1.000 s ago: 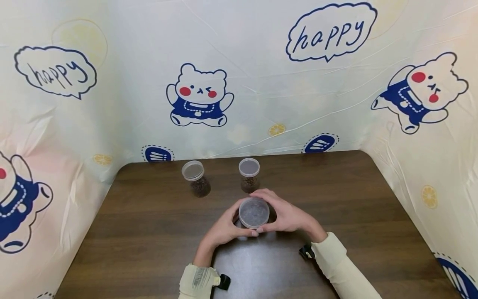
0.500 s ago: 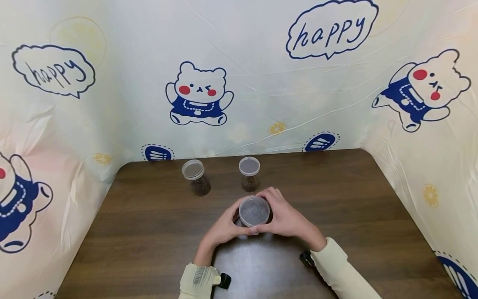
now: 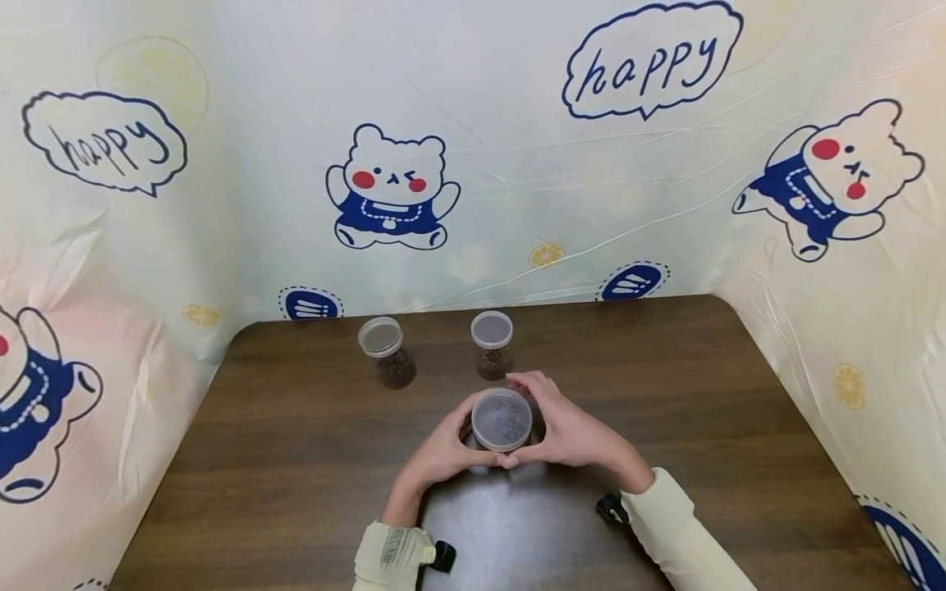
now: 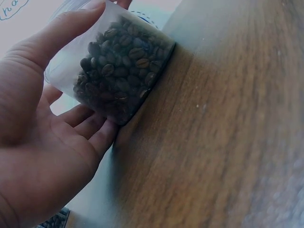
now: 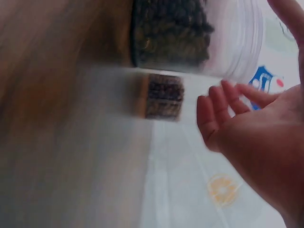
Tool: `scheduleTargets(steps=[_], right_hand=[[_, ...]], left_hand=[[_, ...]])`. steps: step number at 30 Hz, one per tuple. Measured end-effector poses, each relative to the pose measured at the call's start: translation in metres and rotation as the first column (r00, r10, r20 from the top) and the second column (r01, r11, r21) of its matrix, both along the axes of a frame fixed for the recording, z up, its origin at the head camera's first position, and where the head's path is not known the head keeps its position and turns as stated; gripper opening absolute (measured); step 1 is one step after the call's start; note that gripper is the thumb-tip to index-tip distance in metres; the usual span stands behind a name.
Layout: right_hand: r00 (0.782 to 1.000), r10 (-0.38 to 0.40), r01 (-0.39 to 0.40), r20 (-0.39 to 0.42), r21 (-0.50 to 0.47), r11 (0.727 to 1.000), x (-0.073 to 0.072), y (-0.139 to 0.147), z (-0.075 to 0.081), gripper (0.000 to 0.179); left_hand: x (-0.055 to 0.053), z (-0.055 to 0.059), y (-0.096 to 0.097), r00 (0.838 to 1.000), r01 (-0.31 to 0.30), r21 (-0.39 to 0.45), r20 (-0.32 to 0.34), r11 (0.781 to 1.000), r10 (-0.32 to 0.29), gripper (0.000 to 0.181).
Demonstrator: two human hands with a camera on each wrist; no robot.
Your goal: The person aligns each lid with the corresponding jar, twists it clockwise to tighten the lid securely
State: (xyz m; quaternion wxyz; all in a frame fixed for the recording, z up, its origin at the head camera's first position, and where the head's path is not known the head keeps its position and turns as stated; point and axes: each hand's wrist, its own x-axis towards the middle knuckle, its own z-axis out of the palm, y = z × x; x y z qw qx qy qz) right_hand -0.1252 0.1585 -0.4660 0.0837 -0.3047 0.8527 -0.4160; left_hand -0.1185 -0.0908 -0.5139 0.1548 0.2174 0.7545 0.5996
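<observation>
A clear jar of coffee beans [image 4: 121, 66] with a translucent lid [image 3: 502, 419] stands on the table between my two hands. My left hand [image 3: 447, 447] grips it, thumb across the near side and fingers curled round the far side, as the left wrist view shows. Around the lid's right side my right hand [image 3: 572, 427] lies loosely cupped, its palm apart from the jar. In the right wrist view its fingers [image 5: 216, 104] are bent beside the lid and the thumb stands off it. The two thumb tips meet at the jar's near side.
Two more lidded jars stand farther back on the brown wooden table [image 3: 296, 460]: a left jar with dark contents [image 3: 395, 368] and a right jar with brown contents [image 3: 493, 359]. A printed cloth [image 3: 502, 197] hangs behind and along both sides.
My right hand's fingers have loosened and drawn back a little from the lid, and its wrist has shifted slightly right. The left hand and all jars keep their places.
</observation>
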Motion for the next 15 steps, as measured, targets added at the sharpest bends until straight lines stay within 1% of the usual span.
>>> scheduleTargets(steps=[3,6,10,15], right_hand=[[0.998,0.062,-0.062,-0.009,-0.043,0.997,-0.004,0.005,-0.006,0.097],[0.996,0.085,-0.087,-0.033,-0.070,0.994,-0.007,0.007,-0.010,0.090],[0.996,0.050,-0.055,-0.076,-0.066,0.996,-0.006,0.004,-0.012,0.086],[0.989,-0.042,0.038,-0.139,-0.033,0.999,0.000,-0.004,-0.007,0.084]], left_hand=[[0.001,-0.001,0.000,1.000,-0.004,-0.001,0.005,1.000,0.004,0.093],[0.001,-0.001,0.000,1.000,-0.006,0.000,0.001,1.000,0.006,0.094],[0.001,-0.001,0.001,1.000,-0.006,0.005,-0.003,1.000,0.006,0.093],[-0.001,-0.001,0.001,1.000,-0.006,0.000,-0.007,1.000,0.006,0.092]])
